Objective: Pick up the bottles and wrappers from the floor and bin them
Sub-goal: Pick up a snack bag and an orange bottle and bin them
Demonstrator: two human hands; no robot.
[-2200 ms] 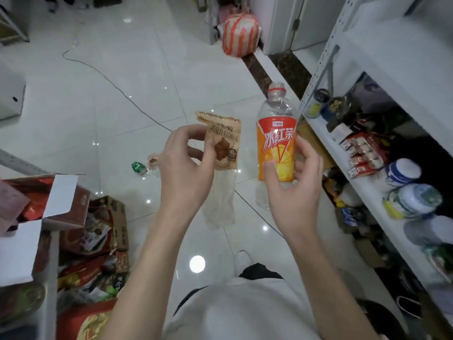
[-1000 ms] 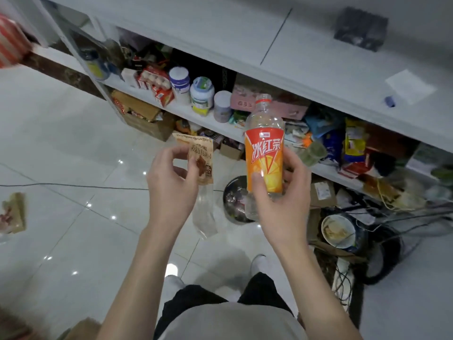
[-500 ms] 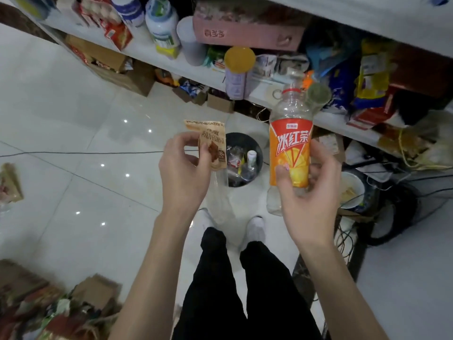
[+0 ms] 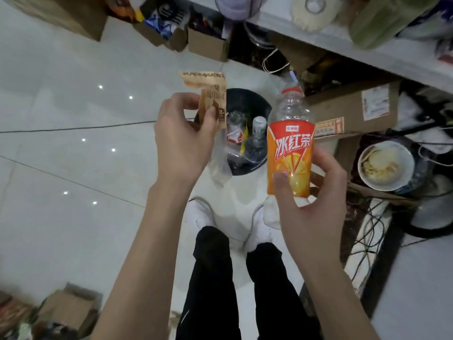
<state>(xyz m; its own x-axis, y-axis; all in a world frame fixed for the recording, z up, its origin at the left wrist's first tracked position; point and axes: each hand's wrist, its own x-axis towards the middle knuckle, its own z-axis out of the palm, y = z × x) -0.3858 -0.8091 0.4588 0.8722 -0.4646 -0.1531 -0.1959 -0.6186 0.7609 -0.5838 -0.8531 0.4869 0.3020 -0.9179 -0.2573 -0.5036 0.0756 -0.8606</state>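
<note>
1. Now the left hand (image 4: 181, 141) pinches the wrapper (image 4: 210, 94) between thumb and fingertips at its printed upper half. The lower half hangs loose below the hand.
2. The right hand (image 4: 316, 192) curls round the lower part of the bottle (image 4: 290, 153), thumb across the orange label, and holds it upright with the neck up.
3. Both things are in the air in front of the person. The bin (image 4: 247, 98) stands on the floor (image 4: 73, 168) just beyond the shoes (image 4: 203, 217) and shows between the two hands.
4. The step in hand looks like the drop.
   - To do it well, bring each hand squarely over the opening before letting go.
   - The wrapper will likely drift, so lower it close to the rim first.
   - The bin already holds clear bottles, so ease the bottle in on its side or neck down; dropped from height, it may bounce out.
5. The wrapper is thin, creased film, tan and printed above, clear below. The bottle is clear ribbed plastic with a glossy sleeve and red at the neck. It looks empty, so it should feel light and springy.
6. The bin is round, black and smooth-walled. The floor is glossy white tile that catches points of light, and a thin cable (image 4: 73, 128) crosses it. Cardboard boxes (image 4: 353, 109) and a white bowl (image 4: 387, 165) sit under the shelf (image 4: 367, 52) to the right.
</note>
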